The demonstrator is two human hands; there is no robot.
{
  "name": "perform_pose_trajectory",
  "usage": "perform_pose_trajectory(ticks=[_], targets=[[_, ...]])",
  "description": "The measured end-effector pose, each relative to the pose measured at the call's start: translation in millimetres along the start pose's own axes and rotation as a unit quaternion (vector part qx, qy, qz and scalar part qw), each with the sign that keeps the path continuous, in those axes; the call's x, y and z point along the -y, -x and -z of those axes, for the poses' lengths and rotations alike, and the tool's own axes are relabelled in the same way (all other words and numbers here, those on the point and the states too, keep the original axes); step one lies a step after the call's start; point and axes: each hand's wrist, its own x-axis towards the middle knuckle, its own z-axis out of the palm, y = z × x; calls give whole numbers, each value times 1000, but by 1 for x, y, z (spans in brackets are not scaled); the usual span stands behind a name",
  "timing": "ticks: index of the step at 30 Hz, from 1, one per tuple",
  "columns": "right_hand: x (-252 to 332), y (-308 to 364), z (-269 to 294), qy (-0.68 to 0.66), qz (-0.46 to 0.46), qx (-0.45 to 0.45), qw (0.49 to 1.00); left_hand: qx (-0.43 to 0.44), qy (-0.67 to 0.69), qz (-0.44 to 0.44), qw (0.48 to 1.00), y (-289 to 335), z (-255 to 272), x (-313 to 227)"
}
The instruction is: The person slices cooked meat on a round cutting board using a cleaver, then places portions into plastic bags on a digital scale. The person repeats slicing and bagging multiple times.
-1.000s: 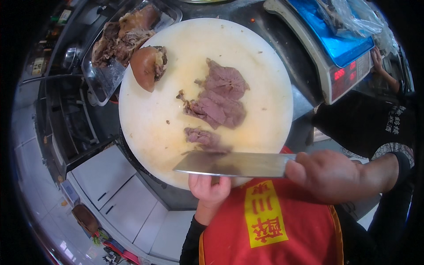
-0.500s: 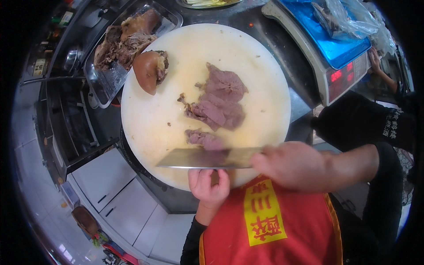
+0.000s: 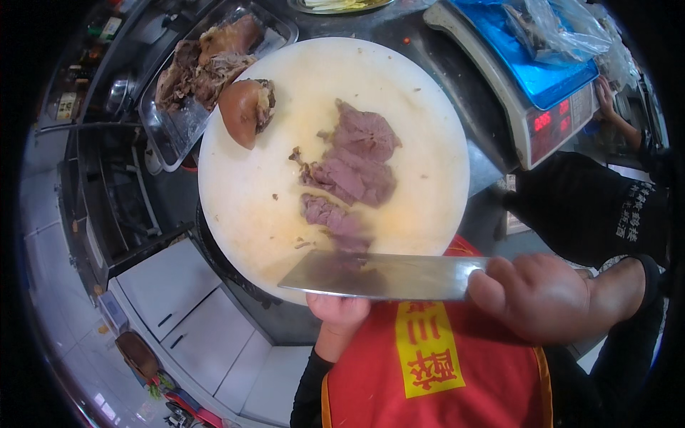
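My right hand (image 3: 539, 296) is wrapped around the handle of a cleaver (image 3: 407, 277), its broad blade pointing left across the near edge of the round white cutting board (image 3: 428, 135). My left hand (image 3: 339, 311) is at that near edge, partly behind the blade, which hides its fingers. Under and beyond the blade lies sliced cooked meat (image 3: 332, 214), blurred where it meets the steel. Farther up the board rest larger pieces of dark pink meat (image 3: 364, 137). A brown-skinned chunk of cooked meat (image 3: 239, 118) sits at the board's far left.
At the upper left, a metal tray (image 3: 169, 165) of cooked meat pieces stands beside the board. A weighing scale (image 3: 524, 125) with a blue pan (image 3: 542, 78) is at the upper right; plastic bags (image 3: 564, 36) lie on it. Another person's hand (image 3: 605, 96) is close by.
The cleaver and my right hand have moved right and nearer to me. My left hand's fingers, visible earlier, are now covered by the blade. More small slices show beyond it.
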Motion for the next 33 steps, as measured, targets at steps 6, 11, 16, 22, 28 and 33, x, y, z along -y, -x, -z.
perform_pose_trajectory(ticks=[6,11,16,22,28,33], targets=[[-5,-10,-5,-119,-4,-47,992,-6,-13,9,1000,-3,-1,-1],[-5,-16,2,-44,-7,10,999,2,-11,-5,1000,-3,-1,-1],[-12,-28,-3,-120,26,17,992,-14,-64,-12,998,-2,-1,-1],[-16,-24,-7,-68,-1,52,996,4,-35,-8,999,-4,1,1],[-9,-87,-35,-134,39,-23,990,-23,-35,-2,999,-6,-3,0],[-13,-84,-41,-230,72,-87,967,-25,-29,-18,999,-6,-1,-3]])
